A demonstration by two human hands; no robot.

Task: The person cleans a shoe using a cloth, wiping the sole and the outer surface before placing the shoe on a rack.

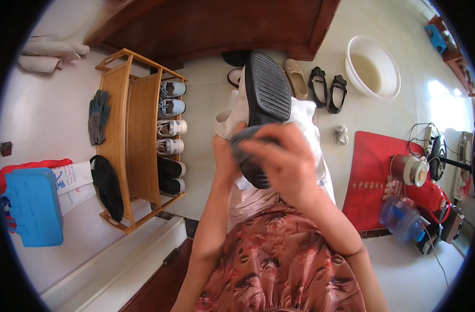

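A white shoe or sandal with a ridged black sole is held sole up above my lap. My left hand grips it from the left side, near its white strap; part of that hand is hidden behind the shoe and a cloth. A dark grey cloth is pinched in my right hand and lies against the middle of the sole. The right hand is blurred. White cloth and a patterned reddish garment are below the shoe.
A wooden shoe rack with several shoes stands left, work gloves on top. Black sandals and a beige shoe are on the floor, near a white basin of cloudy liquid. Right are a red mat, kettle and water bottle.
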